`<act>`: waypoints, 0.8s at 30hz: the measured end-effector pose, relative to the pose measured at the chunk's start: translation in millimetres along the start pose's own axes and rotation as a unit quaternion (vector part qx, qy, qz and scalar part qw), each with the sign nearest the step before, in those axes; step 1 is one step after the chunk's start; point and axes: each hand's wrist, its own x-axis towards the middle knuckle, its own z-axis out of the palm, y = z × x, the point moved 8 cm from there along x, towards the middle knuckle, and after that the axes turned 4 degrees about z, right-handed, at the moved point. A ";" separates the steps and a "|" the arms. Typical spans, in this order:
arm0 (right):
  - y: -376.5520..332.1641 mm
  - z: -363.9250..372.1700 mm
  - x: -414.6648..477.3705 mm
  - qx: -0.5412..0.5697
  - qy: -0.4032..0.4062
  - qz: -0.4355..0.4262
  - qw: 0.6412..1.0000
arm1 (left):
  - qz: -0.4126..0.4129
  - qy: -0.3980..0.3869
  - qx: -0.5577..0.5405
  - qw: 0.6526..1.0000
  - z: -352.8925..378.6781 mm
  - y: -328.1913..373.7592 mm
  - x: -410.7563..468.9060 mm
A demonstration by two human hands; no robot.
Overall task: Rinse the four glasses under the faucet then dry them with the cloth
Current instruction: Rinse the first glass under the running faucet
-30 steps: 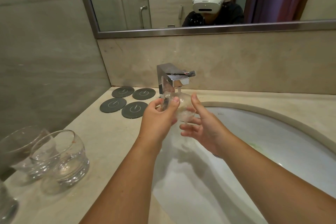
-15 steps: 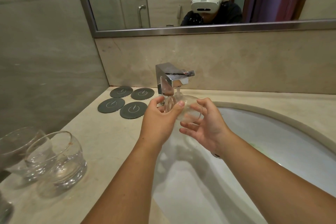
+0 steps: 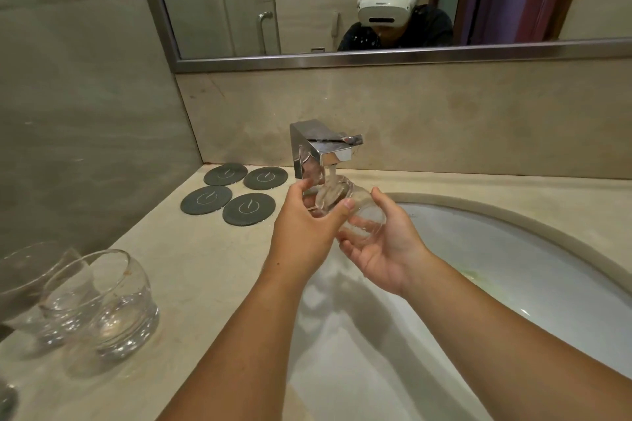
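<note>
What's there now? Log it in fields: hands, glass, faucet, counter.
left hand: grips the glass from the left
right hand: holds the glass from below, thumb up its side
glass: tilted under the faucet, water running onto it
counter: two glasses at the near left, four coasters by the wall
sink: below the hands
</note>
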 end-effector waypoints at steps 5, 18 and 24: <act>-0.1 1.1 5.2 0.035 -0.010 -0.010 0.999 | 0.005 0.019 0.020 1.000 1.1 2.6 -0.2; -11.3 -8.1 1.1 -0.066 0.032 -0.045 0.996 | -0.028 0.007 -0.069 0.997 1.1 -7.0 5.8; -18.3 -4.5 -2.0 -0.043 0.036 -0.085 0.995 | -0.049 -0.014 -0.076 0.996 7.1 -6.2 1.2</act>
